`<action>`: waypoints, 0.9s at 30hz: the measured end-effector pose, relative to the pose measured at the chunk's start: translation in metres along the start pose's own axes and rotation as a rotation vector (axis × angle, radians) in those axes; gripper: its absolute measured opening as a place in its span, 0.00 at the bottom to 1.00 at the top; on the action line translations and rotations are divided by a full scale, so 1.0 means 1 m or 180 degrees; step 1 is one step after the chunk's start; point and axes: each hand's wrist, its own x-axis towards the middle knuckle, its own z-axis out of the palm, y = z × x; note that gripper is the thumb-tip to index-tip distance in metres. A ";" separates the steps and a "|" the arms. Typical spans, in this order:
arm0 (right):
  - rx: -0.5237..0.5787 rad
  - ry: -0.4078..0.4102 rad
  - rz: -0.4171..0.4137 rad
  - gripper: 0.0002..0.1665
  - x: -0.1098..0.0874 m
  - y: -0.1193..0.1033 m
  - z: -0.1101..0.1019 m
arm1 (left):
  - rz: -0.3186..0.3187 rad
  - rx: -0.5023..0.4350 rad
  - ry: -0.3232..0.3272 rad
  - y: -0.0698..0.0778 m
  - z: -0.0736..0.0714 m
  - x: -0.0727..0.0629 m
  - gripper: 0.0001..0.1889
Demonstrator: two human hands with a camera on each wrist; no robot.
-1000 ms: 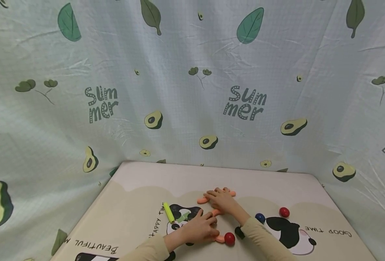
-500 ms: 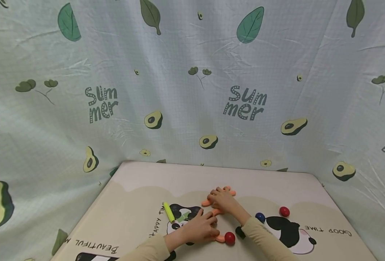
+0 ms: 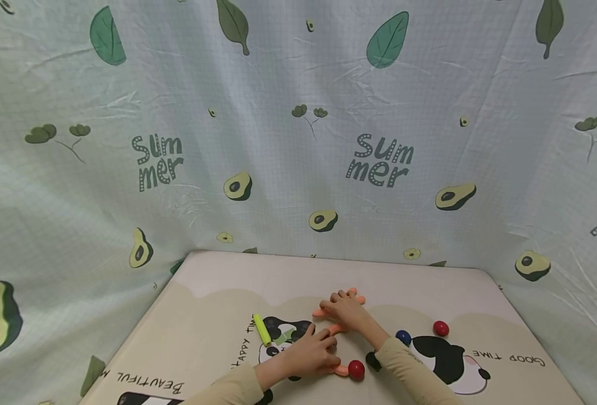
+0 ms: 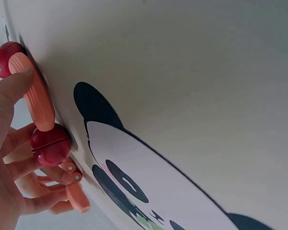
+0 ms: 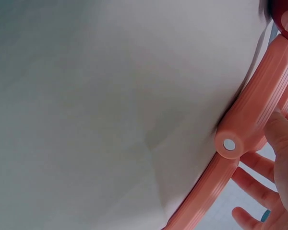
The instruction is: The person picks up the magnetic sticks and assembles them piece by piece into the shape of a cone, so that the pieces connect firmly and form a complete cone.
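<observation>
Nearest us, on a smooth beige mat (image 3: 202, 337) printed with black-and-white pandas, a left hand (image 3: 312, 355) in a beige sleeve gripped a ribbed peach plastic stick (image 4: 41, 105), its thumb on the stick and its other fingers curled about a glossy, seamed red ball (image 4: 52, 143) at one end. A shiny red end ball (image 3: 356, 370) touched the stick's other end. To the left lay a slim lime-yellow rod (image 3: 261, 330); to the right, a shiny blue ball (image 3: 403, 337) and a lone red ball (image 3: 441, 329). Farther in, a right hand (image 3: 346, 310) held a grooved peach bar (image 5: 259, 91) with a round pale inset, thumb against it and fingers bent behind. A far peach piece (image 3: 320, 313) poked out past that hand. Behind hung a wrinkled pale curtain (image 3: 278, 140) with avocados and leaves.

Compared with a second earlier, the far peach piece's left end had drawn in toward the right hand, whose fingers had shifted slightly; the left hand had stayed put.

In the head view, the left hand hid the seamed ball. The right wrist view cut off a red ball at its corner, and we could not tell whose fingertip touched it.
</observation>
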 end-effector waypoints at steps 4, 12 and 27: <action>0.0071 -0.0082 0.0085 0.25 0.002 0.000 -0.003 | -0.0008 0.0013 0.0001 0.000 0.000 0.001 0.08; 0.0093 0.0062 0.0070 0.14 -0.003 0.003 -0.012 | 0.0000 0.0023 -0.0022 -0.001 0.000 0.000 0.09; 0.0113 0.0346 0.0008 0.11 -0.019 0.004 -0.022 | 0.0007 -0.0043 0.0095 0.001 -0.001 0.001 0.07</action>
